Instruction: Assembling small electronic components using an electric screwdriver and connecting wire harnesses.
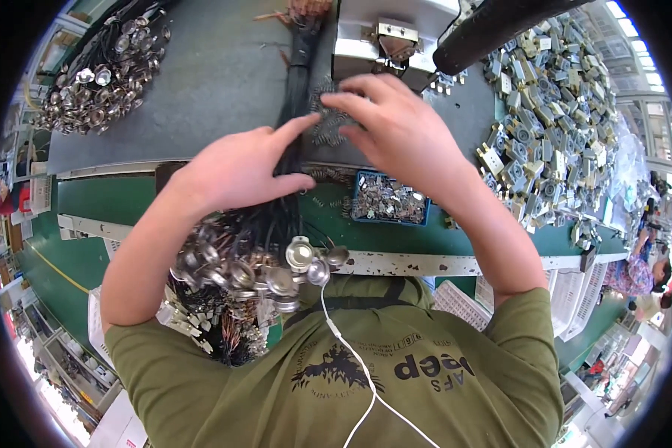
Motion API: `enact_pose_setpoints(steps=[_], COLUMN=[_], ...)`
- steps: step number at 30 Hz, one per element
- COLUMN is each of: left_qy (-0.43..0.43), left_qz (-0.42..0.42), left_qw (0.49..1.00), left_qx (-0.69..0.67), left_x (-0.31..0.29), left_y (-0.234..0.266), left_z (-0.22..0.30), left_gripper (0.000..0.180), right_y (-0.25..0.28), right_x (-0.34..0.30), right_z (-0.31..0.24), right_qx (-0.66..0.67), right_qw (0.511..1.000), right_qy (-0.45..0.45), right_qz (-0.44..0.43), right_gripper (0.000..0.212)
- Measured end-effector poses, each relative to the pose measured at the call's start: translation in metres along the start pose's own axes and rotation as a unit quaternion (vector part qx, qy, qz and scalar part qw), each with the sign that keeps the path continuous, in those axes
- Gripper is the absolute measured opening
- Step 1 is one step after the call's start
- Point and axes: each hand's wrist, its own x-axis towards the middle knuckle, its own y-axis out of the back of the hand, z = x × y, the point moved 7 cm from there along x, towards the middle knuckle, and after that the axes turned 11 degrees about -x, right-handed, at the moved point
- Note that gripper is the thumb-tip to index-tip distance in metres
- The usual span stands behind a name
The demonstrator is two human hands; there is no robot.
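Reaching in from both sides, two bare hands come close above thin grey coil springs [328,131] on the dark grey surface [209,82].
Round silver metal caps on black wires [104,82] lie far left; the left hand [235,168] spreads thumb and index finger wide over a black cable bundle [297,93], nothing visible between them; the springs lie just right of the bundle, beside the half-curled, blurred fingers of the right hand [396,123], whose hold I cannot tell; grey block-shaped parts [549,119] are heaped far right.
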Motion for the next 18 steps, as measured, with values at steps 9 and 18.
enact_pose_setpoints(steps=[9, 18], left_qy=[0.03, 0.004], left_qz=[0.024, 0.001], left_qw=[0.993, 0.992], left_qx=[-0.114, -0.124], left_x=[-0.012, -0.024], left_y=[0.011, 0.016], left_z=[-0.015, -0.019], left_gripper=[0.082, 0.05], right_y=[-0.026, -0.021], right_x=[-0.071, -0.032], right_z=[-0.039, -0.062], right_qx=[0.346, 0.236], right_qw=[0.927, 0.97], right_qy=[-0.099, 0.021], right_qz=[-0.107, 0.048], right_gripper=[0.029, 0.029])
